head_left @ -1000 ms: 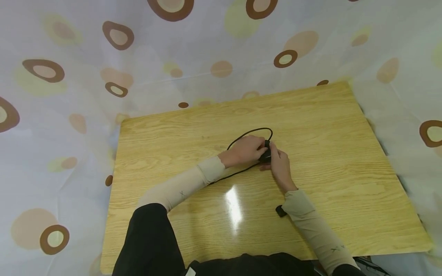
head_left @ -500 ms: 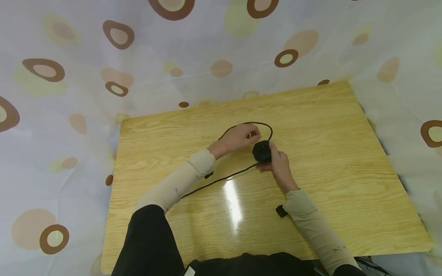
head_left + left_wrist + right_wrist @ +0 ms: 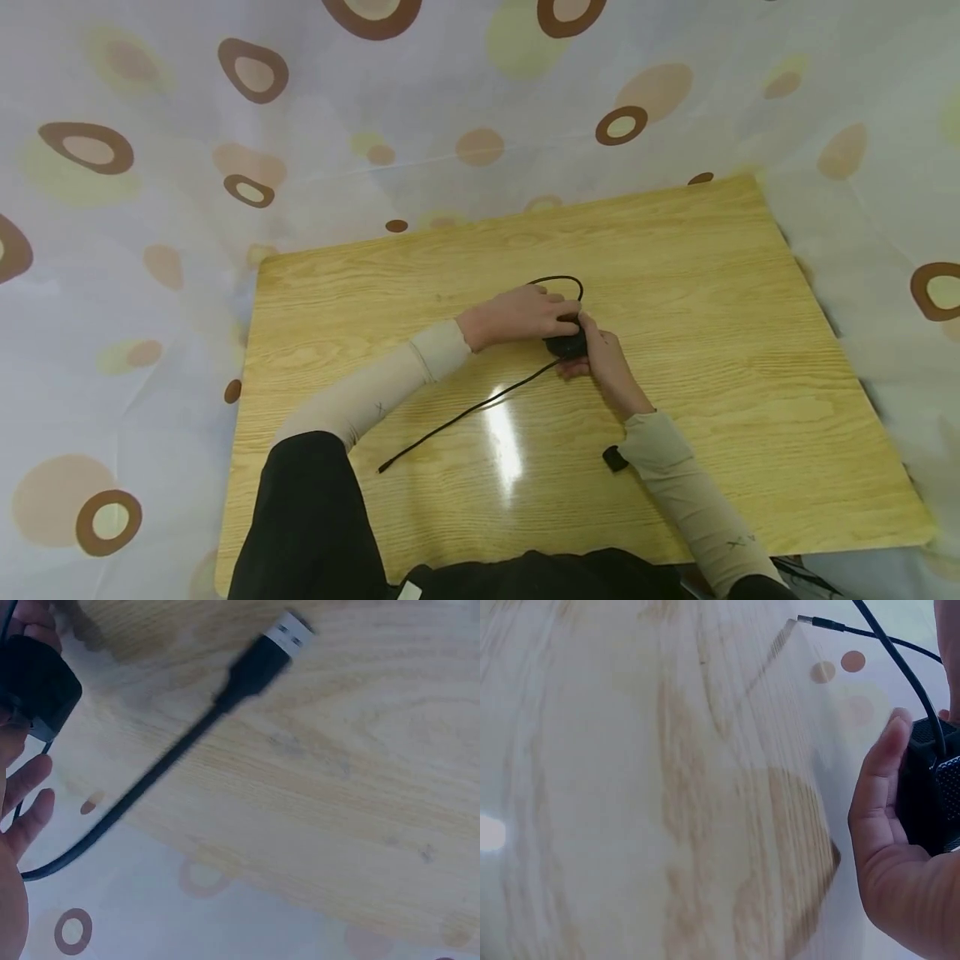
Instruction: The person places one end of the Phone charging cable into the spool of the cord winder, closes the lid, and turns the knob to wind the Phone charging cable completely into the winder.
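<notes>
Just right of the middle of the table, a black many-sided device (image 3: pixel 564 346) sits between both hands. My right hand (image 3: pixel 611 371) grips its right side; the right wrist view shows the thumb along its edge and a perforated face. My left hand (image 3: pixel 525 315) reaches over its top, thumb and finger pinching it at the upper edge. One black cable (image 3: pixel 472 408) runs from the device down left across the table to a small plug. A second cable loops behind the left hand; its USB plug (image 3: pixel 274 649) shows in the left wrist view.
The wooden table (image 3: pixel 750 375) has a patterned cloth (image 3: pixel 480 100) behind it and at both sides. A small black object (image 3: pixel 615 458) is beside the right cuff. Loose dark cables (image 3: pixel 806 575) hang by the table's front right edge.
My left hand lifted off the device toward the upper left, then came back onto its top. The lower cable's end came into sight at lower left. My right hand keeps its grip.
</notes>
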Motion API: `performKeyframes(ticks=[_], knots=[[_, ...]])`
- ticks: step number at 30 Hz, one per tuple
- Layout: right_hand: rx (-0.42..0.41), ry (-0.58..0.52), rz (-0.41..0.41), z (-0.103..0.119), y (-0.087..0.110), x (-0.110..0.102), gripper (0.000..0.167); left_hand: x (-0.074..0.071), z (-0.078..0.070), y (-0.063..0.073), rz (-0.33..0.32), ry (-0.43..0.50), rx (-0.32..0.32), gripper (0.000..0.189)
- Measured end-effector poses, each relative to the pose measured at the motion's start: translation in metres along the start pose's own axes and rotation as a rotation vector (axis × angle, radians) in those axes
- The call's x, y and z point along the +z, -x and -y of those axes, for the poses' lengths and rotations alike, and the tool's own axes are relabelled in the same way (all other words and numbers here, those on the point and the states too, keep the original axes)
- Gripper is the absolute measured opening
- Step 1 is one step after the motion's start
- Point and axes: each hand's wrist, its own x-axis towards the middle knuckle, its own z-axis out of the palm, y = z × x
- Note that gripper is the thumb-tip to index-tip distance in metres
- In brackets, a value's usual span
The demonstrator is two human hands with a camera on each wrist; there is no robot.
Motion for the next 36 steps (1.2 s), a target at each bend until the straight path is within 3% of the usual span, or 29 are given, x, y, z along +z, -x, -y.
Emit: performKeyframes(ticks=[5,15,19,24,27,31,33,36], knots=[[-0.031,-0.003,-0.032,0.001,-0.001,0.002,0.082,-0.003,0.006,-0.001,0.022,-0.12,0.064,0.029],[-0.046,0.01,-0.081,0.005,-0.002,0.008,0.079,-0.009,0.022,-0.007,0.025,-0.152,0.21,0.03],[-0.068,-0.019,-0.125,0.008,-0.004,0.008,0.074,-0.012,0.026,-0.013,0.032,-0.194,0.222,0.031],[-0.112,-0.075,-0.154,0.015,-0.009,0.005,0.068,-0.015,0.026,-0.016,0.077,-0.184,0.143,0.028],[-0.124,-0.097,-0.149,0.018,-0.011,0.002,0.067,-0.013,0.026,-0.015,0.112,-0.073,0.041,0.027],[-0.11,-0.112,-0.14,0.017,-0.012,0.002,0.07,-0.009,0.026,-0.017,0.099,0.143,-0.099,0.023],[-0.101,-0.124,-0.135,0.016,-0.013,0.002,0.071,-0.008,0.027,-0.019,0.083,0.196,-0.135,0.023],[-0.098,-0.138,-0.122,0.015,-0.015,0.004,0.071,-0.008,0.029,-0.019,0.086,0.163,-0.133,0.025]])
